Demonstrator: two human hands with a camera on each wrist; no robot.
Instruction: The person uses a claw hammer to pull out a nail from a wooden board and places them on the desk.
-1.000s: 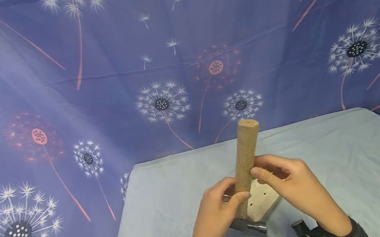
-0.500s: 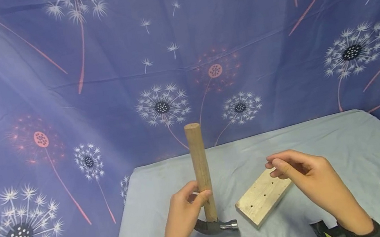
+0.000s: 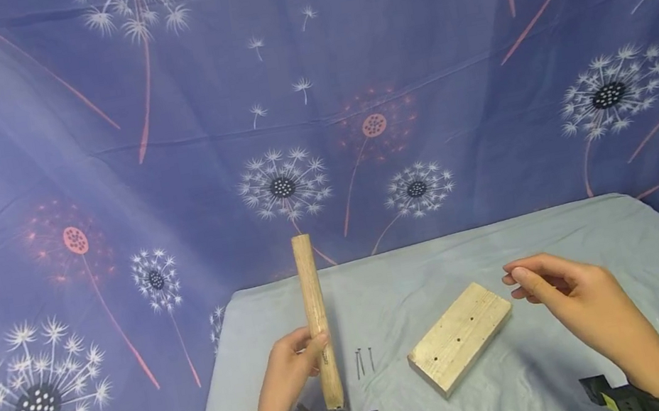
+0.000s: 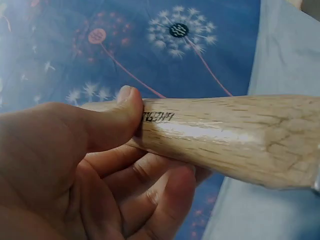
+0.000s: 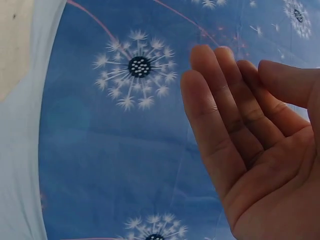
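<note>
My left hand point(image 3: 291, 370) grips the wooden handle of a claw hammer point(image 3: 313, 294), which stands upright with its dark steel head at the bottom. Up close in the left wrist view, the thumb lies across the handle point(image 4: 215, 132) beside some dark printed letters, fingers curled beneath. To the right of a pale wooden block point(image 3: 461, 332) with several small holes, my right hand point(image 3: 586, 312) hovers in the air. Nothing is in it; the right wrist view shows a bare palm and loosely bent fingers point(image 5: 200, 100).
Three nails point(image 3: 361, 362) lie between the hammer and the block on a light blue cloth-covered table point(image 3: 543, 243). Behind it hangs a purple-blue curtain point(image 3: 463, 69) with a dandelion print. Each wrist wears a dark strap with a camera mount point(image 3: 612, 398).
My left hand has carried the hammer left and lower, uncovering the nails and the block. The right hand has let go of the handle and moved right, away from the block.
</note>
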